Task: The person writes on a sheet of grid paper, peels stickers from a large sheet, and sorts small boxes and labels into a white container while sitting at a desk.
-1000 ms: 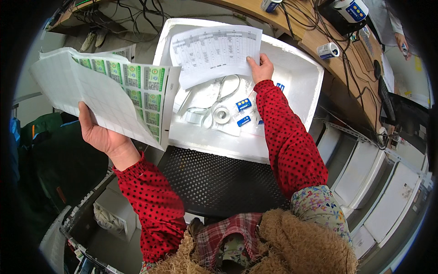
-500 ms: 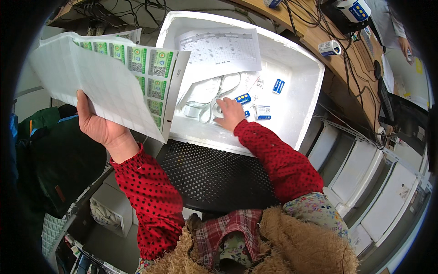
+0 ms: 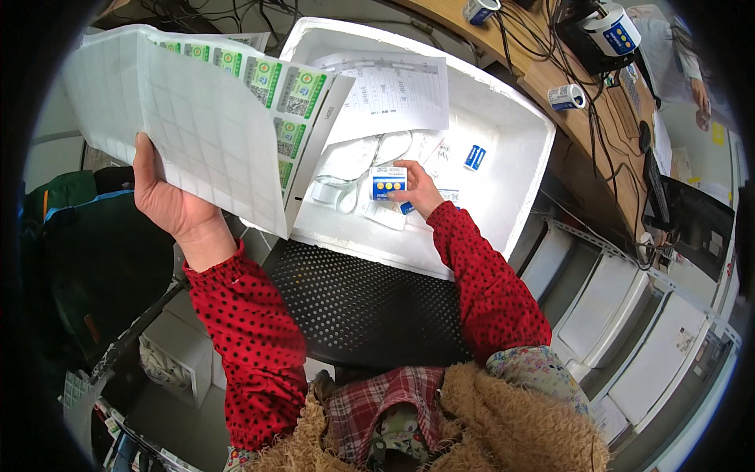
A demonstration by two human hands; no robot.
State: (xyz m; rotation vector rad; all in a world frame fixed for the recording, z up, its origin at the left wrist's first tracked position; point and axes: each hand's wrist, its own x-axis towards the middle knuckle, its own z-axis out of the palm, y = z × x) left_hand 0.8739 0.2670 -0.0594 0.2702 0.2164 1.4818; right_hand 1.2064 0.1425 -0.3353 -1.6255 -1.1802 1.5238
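My left hand (image 3: 177, 203) is closed on a thick stack of sticker sheets (image 3: 197, 130), its thumb across the pale backing. Rows of green-and-white stickers with square codes show along the stack's far and right edges. In the white foam box (image 3: 493, 237), my right hand (image 3: 421, 191) grips a small blue-and-white label roll (image 3: 388, 182) with yellow dots between thumb and fingers. A loose blue label (image 3: 474, 157) lies to its right on the box floor. Curled clear strips lie left of it, partly under the stack. A printed paper sheet (image 3: 401, 90) rests at the box's far side.
The box stands at the far side of a black perforated seat (image 3: 366, 307). At right, a wooden desk (image 3: 535, 75) carries cables and white-and-blue rolls (image 3: 566, 97). White drawers (image 3: 605, 307) stand lower right, a dark bag (image 3: 102, 267) at left. Another person's hand (image 3: 701, 94) shows at upper right.
My right hand has closed on the label roll and lifted it, turning its blue-and-white side into view. The sticker sheets in my left hand have shifted slightly right over the box.
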